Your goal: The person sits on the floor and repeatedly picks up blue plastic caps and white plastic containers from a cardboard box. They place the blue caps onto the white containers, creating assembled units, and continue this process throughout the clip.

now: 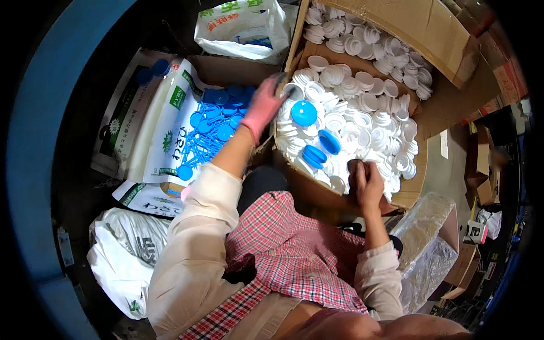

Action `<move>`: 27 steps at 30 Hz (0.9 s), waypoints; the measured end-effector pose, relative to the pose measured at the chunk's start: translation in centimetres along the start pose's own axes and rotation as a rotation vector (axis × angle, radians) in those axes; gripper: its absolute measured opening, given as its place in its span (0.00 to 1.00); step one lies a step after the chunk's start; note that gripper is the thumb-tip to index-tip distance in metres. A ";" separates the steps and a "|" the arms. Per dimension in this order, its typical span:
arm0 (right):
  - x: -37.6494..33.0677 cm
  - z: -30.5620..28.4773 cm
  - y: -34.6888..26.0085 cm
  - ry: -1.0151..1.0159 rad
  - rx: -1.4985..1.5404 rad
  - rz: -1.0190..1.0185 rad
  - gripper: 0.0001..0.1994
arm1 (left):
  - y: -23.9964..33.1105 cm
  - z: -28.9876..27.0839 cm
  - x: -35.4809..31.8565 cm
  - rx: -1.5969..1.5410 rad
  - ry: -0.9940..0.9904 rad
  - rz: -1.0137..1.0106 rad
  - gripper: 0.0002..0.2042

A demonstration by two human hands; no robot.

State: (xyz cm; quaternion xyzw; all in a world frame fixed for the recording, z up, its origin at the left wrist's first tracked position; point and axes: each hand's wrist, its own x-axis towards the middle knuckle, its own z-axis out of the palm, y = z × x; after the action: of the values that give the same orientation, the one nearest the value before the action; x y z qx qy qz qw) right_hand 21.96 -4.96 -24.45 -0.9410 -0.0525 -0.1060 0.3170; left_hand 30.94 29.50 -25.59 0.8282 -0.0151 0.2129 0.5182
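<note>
— Reaching out with my left hand (263, 106), I have it at the near-left corner of the open brown cardboard box (411, 190) full of round white plastic caps (362, 122). The grip there is loosely curled, fingertips touching a single white cap (293, 90) at the box edge; whether the cap is truly pinched I cannot tell.

— And your right hand?

— My right hand (367, 180) rests on the near rim of the same box, fingers folded in against the pile of white caps. That grip is mostly closed, but what it holds, if anything, is hidden by my own knuckles.

— What lies between the two hands?

— Three round blue plastic lids (304, 113) sit on top of the white caps: one flat and face-up nearer my left hand, two tilted on edge closer to the middle.

— Anything outside the box?

— To my left, a second cardboard box lined with a white printed plastic sack (164, 122) holds a heap of blue lids with thin stems (212, 133). Behind the main box stands another cardboard box of white caps (419, 25). A clear plastic bag (428, 243) lies by my right elbow, and a white sack (122, 258) by my left.
</note>
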 end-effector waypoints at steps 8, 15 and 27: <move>-0.3 4.3 1.5 -0.023 -0.085 -0.121 0.09 | -31.5 -2.8 -5.2 0.715 -0.218 -0.891 0.25; -0.7 3.7 1.1 -0.089 -0.133 -0.136 0.08 | -36.6 3.8 -6.3 1.025 -0.064 -1.025 0.25; 1.4 2.9 -2.2 -0.054 0.125 -0.423 0.12 | -8.3 -4.3 -3.9 -1.117 0.208 -0.480 0.32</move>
State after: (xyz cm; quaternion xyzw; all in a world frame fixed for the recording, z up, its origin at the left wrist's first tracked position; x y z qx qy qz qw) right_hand 23.40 -1.37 -25.13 -0.8900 -0.2638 -0.1416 0.3440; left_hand 28.02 36.27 -32.49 0.3867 0.1132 0.1296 0.9060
